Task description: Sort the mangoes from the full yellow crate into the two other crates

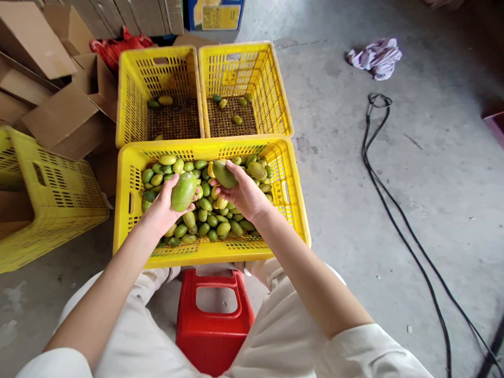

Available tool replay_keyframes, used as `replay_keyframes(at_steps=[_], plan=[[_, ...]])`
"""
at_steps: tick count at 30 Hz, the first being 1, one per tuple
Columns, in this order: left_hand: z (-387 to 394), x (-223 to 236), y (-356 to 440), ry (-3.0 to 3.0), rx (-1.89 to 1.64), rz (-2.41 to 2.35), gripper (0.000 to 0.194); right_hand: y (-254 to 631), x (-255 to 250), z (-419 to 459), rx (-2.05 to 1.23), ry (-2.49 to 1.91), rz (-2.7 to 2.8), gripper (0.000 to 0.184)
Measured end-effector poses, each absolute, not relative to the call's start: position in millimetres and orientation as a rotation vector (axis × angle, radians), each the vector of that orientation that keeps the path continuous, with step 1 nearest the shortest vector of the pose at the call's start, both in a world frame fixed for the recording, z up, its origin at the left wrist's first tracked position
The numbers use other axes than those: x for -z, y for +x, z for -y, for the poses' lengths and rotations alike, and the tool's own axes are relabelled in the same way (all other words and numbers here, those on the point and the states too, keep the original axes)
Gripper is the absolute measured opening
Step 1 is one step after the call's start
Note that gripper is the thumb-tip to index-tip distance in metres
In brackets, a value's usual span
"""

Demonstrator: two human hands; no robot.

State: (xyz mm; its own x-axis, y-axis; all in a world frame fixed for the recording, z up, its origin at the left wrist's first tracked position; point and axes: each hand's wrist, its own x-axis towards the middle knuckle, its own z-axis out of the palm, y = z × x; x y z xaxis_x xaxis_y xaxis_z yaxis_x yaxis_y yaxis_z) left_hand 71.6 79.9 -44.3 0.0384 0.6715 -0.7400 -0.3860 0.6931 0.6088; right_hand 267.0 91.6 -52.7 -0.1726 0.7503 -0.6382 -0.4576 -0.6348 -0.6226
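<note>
Fingers (233, 167) of each hand (249, 195) hold a green fruit (183, 192); yellow crates (282, 86) ahead, cartons (59, 118) left, cable (366, 157) right.

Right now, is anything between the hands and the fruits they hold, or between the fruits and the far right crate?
Nothing visible separates the left hand from its paler fruit or the right hand from its darker fruit. Toward the far right crate, the front crate's far rim lies between.
</note>
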Motion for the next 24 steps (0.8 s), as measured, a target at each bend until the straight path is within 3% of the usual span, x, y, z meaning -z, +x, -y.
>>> replay_keyframes(at_steps=[8, 17, 24], plan=[[-80, 53, 68, 0.268, -0.899, -1.363, 0.027, 267, 46, -92, -1.934, -1.263, 0.316, 0.044], [-86, 56, 60, 0.239, -0.768, -1.22, 0.044, 262, 55, -92, -1.792, -1.353, 0.327, 0.014], [-84, 43, 70, 0.122, -0.808, -1.265, 0.057, 263, 51, -93, -1.889, -1.355, 0.309, 0.033]])
